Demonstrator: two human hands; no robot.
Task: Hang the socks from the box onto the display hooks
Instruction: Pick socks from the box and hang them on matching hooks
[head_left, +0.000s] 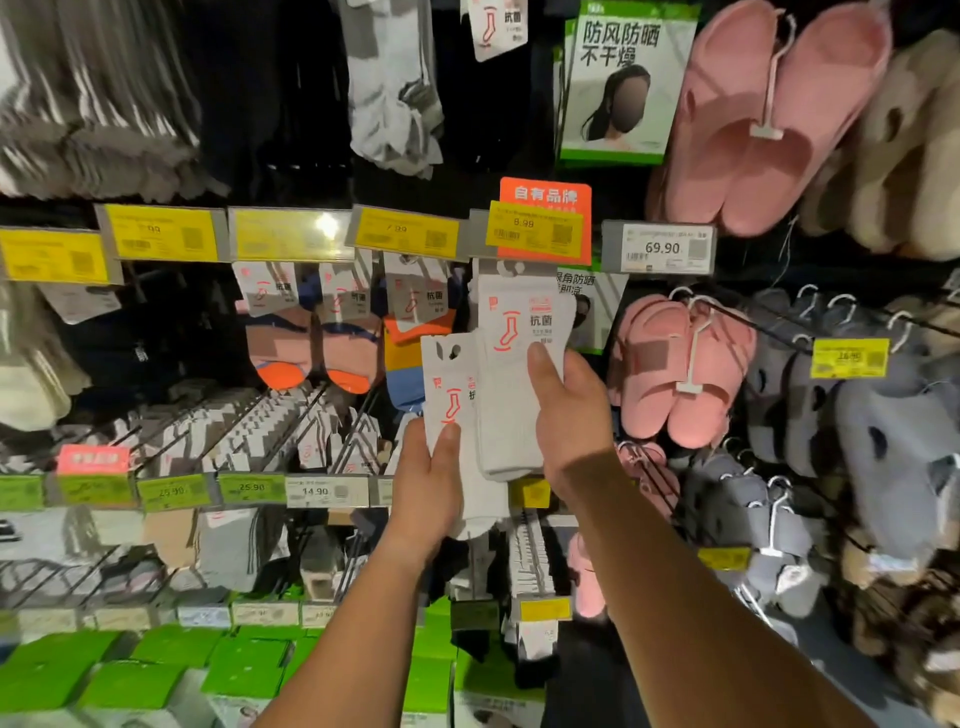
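My right hand (569, 421) grips a white sock pack (514, 384) with a red sock logo, thumb on its front, and holds it up under the yellow and orange price tag (535, 228). The top of this pack lies at the hook behind that tag, and the hook itself is hidden. My left hand (426, 493) holds a second white sock pack (449, 384) lower and to the left, thumb on its card. Its hanging hole is free of any hook. No box is in view.
Coloured sock packs (332, 332) hang on hooks to the left. Pink slippers (680, 364) and grey slippers (893, 431) hang to the right. Rows of hooks with packs (270, 426) and green boxes (130, 670) lie below. Price tags line the shelf rails.
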